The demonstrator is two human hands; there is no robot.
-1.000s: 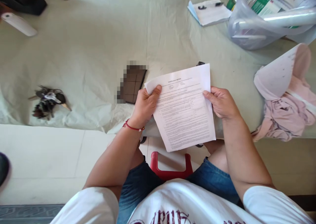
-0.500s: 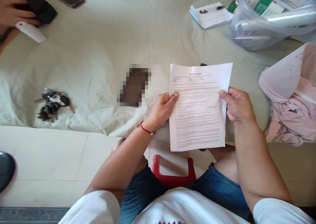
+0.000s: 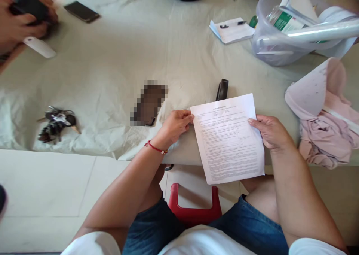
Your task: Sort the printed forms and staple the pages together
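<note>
Paper comes first: a printed sheet [image 3: 228, 139] is held over the near edge of the cloth-covered table [image 3: 117, 64], its lower part hanging past the edge above a red stool [image 3: 193, 206]. The left hand [image 3: 175, 126] pinches the sheet's upper left corner with fingers curled close, and the right hand [image 3: 270, 131] grips the right edge, thumb on top. Compared with half a second ago the sheet sits lower and nearer the table, slightly tilted, and the left hand has slid up from mid-edge to the corner – the page looks to be on its way down rather than being read. A black stapler [image 3: 222, 89], mostly hidden behind the sheet before, now shows just beyond its top edge.

Print fills the page under a bold heading, too small to read. To the left lie a bunch of keys [image 3: 56, 122] and a blurred dark patch [image 3: 148, 103]. Farther back are a notepad with a pen [image 3: 231, 29], a clear plastic tub [image 3: 283, 38] of rolled papers with a green label, also unreadable, and a phone [image 3: 81, 11]. Pink cloth [image 3: 325, 127] lies at the right – another person's hands [image 3: 19, 21] work at the far left corner
</note>
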